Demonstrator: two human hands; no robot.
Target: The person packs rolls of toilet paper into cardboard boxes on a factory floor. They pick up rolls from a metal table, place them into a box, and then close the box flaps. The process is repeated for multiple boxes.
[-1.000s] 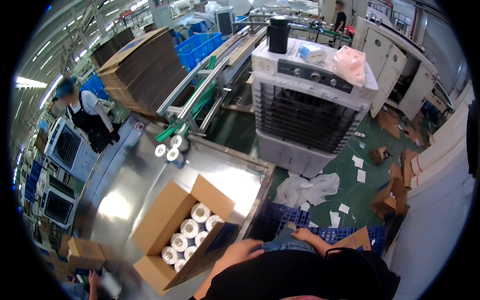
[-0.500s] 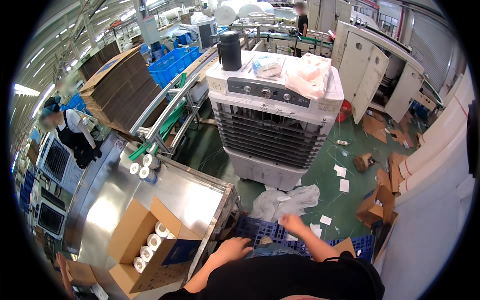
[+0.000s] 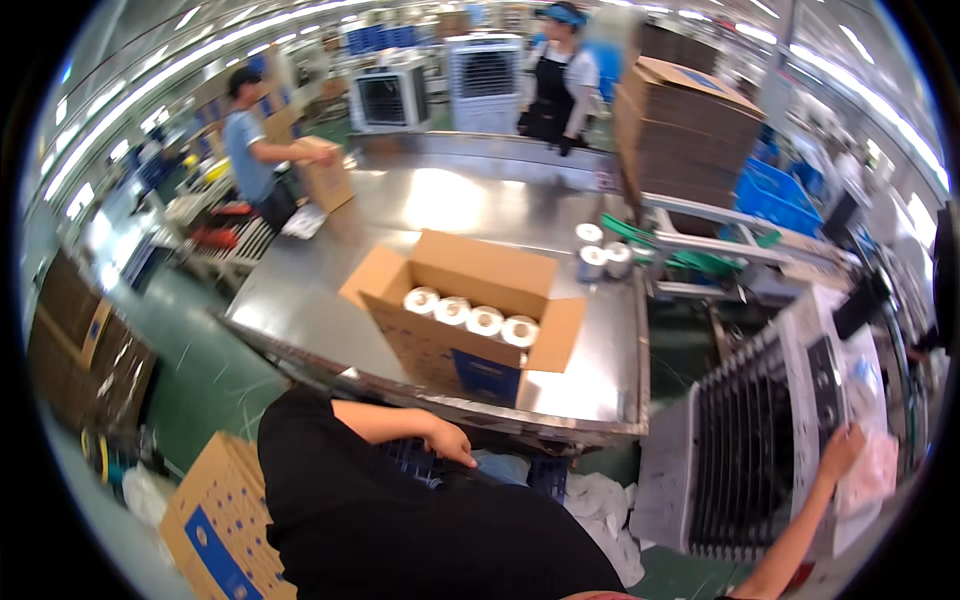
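Note:
My left hand (image 3: 450, 440) is in front of my waist, below the near edge of the steel table, fingers loosely stretched and nothing visible in them. Out to the right, my right hand (image 3: 845, 452) is at the top of a white air cooler (image 3: 665, 470), beside a pink plastic bag (image 3: 868, 475). Blur hides whether its fingers grip anything. An open cardboard box (image 3: 415, 350) stands on the table with white rolls (image 3: 484, 321) in a row inside. Several more rolls (image 3: 592, 258) stand at the table's right end.
The steel table (image 3: 300, 290) spans the middle. One person (image 3: 258, 150) handles a carton at its left end; another person (image 3: 560, 85) stands behind it. A cardboard stack (image 3: 685, 130) and metal rails (image 3: 700, 215) are at the right. A printed carton (image 3: 215, 520) stands near left.
My view has swung left, so the table and box now lie ahead and the cooler at the right. My right hand has moved from before my body out to the cooler's top.

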